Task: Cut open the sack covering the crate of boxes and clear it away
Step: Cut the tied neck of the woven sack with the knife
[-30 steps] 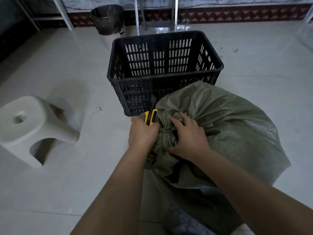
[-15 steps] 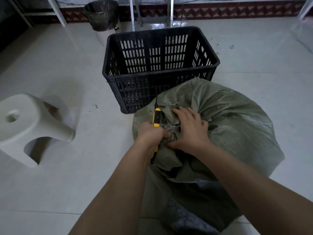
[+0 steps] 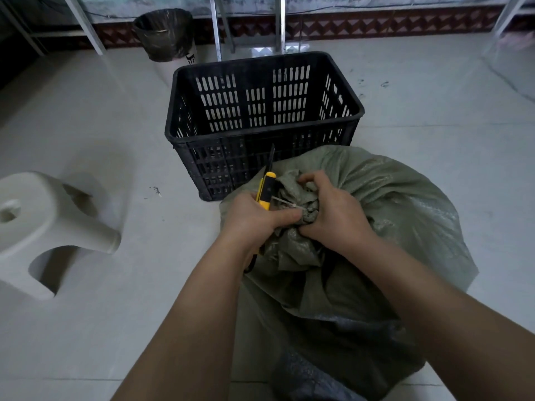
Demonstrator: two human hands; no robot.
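Head view: olive-green woven plastic sack [image 3: 390, 215] sits on the pale tiled floor [image 3: 115, 328], neck bunched and bound by a whitish tie [image 3: 285, 203]; no cut visible, so clearing looks wholly ahead. Right hand [image 3: 333, 215] fingers [image 3: 308, 179] curl tight round the neck. Left hand [image 3: 254, 219] grips a yellow-and-black utility knife [image 3: 266, 192], blade up, beside the tie.

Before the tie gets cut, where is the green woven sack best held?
Grip the bunched neck of the green woven sack just under the white tie, from the right. The right hand already pinches there, opposite the yellow utility knife in the left hand.
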